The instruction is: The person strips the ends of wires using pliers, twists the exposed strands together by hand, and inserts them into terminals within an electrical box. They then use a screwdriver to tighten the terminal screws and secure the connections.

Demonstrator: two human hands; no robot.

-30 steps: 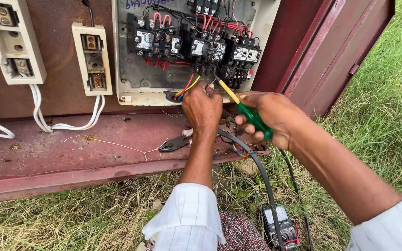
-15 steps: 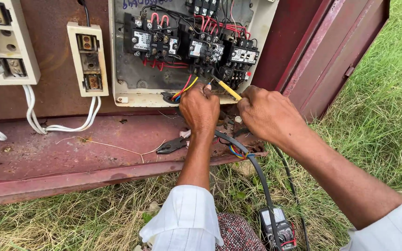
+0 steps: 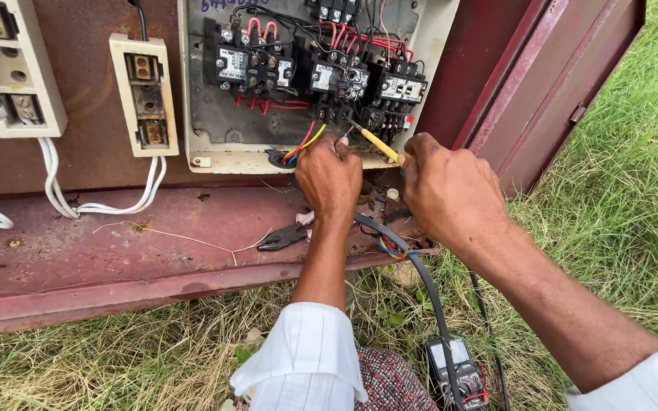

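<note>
Grass surrounds a rusty cabinet (image 3: 116, 251); right hand (image 3: 451, 190) grips a yellow-shafted screwdriver (image 3: 378, 142) at the contactors (image 3: 329, 76), left hand (image 3: 330, 176) pinches coloured wires (image 3: 302, 146) beside it.

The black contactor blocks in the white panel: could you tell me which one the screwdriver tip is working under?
The rightmost block: the screwdriver's tip sits just below its left corner, held by the right hand. The other two stand farther left.

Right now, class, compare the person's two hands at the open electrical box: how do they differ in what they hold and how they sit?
The right hand grips a yellow-shafted screwdriver, tip aimed at the black contactors; the left hand holds no tool and pinches at the coloured wires. The right hand sits nearer the red door; the left hand is above the pliers. Both wear white sleeves.
</note>
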